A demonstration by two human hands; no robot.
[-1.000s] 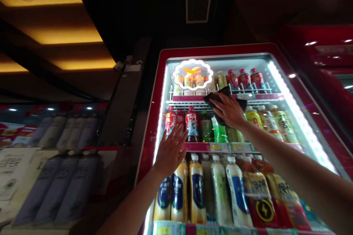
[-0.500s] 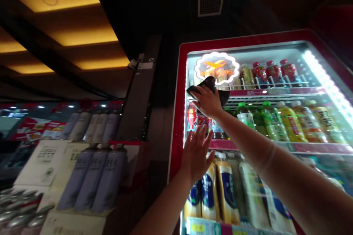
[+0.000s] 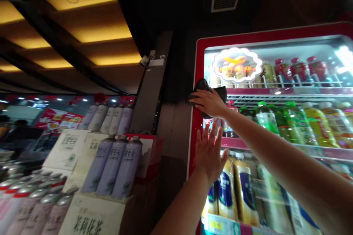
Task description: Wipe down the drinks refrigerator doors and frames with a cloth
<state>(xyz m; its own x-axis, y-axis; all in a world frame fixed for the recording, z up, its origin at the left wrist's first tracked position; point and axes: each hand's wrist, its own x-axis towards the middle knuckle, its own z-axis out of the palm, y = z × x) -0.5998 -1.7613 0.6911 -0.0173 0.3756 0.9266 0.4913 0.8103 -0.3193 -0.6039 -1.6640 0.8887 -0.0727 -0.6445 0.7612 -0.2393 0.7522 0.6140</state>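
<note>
My right hand presses a dark cloth against the left side of a red-framed glass drinks cooler door, and the cloth lies partly over the red frame. Just below it, my left hand rests open and flat, fingers spread, near the same edge of the door. Behind the glass stand rows of cream-coloured bottles with blue labels, green bottles and red bottles. My hands hide part of the middle shelf.
Left of the cooler stands a dark pillar with a small security camera. Lilac cans and silver-capped cans stand on displays with white signs. A person stands far off at the left.
The view has swung left and up, so the cooler sits further right. My right hand and cloth have slid left across the glass to the door's frame, with my left hand following.
</note>
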